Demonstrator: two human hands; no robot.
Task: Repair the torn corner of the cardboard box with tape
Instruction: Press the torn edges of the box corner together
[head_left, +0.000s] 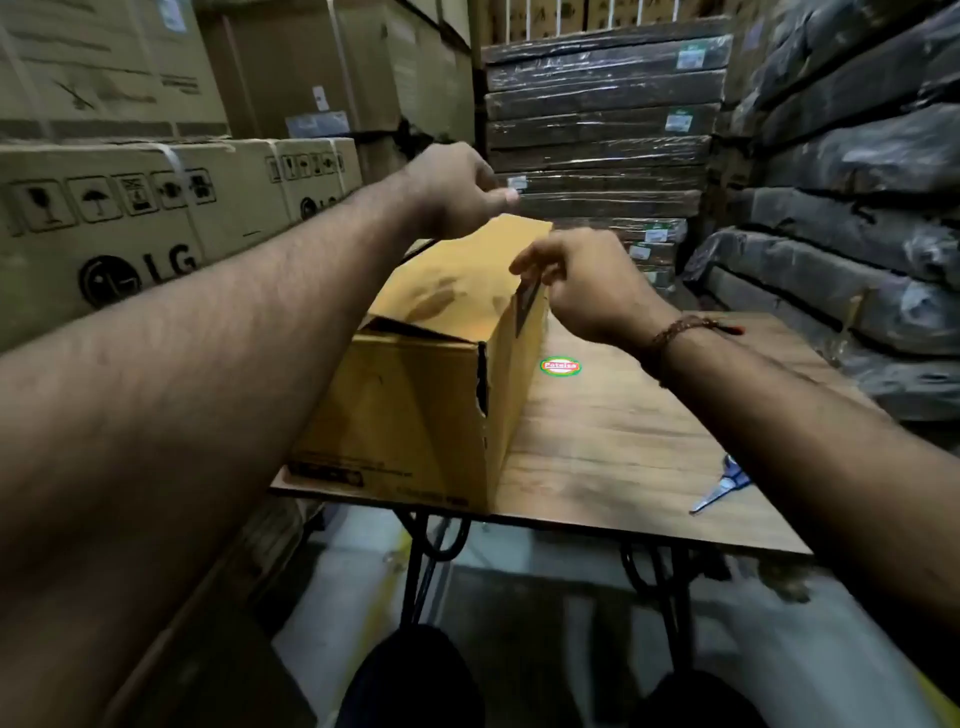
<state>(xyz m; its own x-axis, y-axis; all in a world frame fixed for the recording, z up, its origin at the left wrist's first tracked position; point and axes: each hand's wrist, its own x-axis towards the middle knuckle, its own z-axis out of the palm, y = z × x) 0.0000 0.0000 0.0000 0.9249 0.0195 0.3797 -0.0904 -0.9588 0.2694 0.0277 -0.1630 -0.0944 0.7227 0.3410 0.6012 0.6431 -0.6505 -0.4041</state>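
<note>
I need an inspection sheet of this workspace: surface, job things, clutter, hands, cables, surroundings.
Surface: wooden table, round sticker on it.
Job things: cardboard box on the table, near corner torn along its vertical edge; tape roll not seen.
Clutter: scissors at the table's right edge.
Hands: left hand at the box's far end; right hand pinching a dark strip on the box's top right edge.
Cables: nothing seen.
Surroundings: stacked cartons, wrapped bundles.

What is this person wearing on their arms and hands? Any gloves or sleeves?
No gloves and no sleeves in view: both forearms are bare. The left hand has nothing on it that I can see. The right hand is bare too, but its wrist carries a braided brown thread bracelet with a small red tip at its loose end.
</note>
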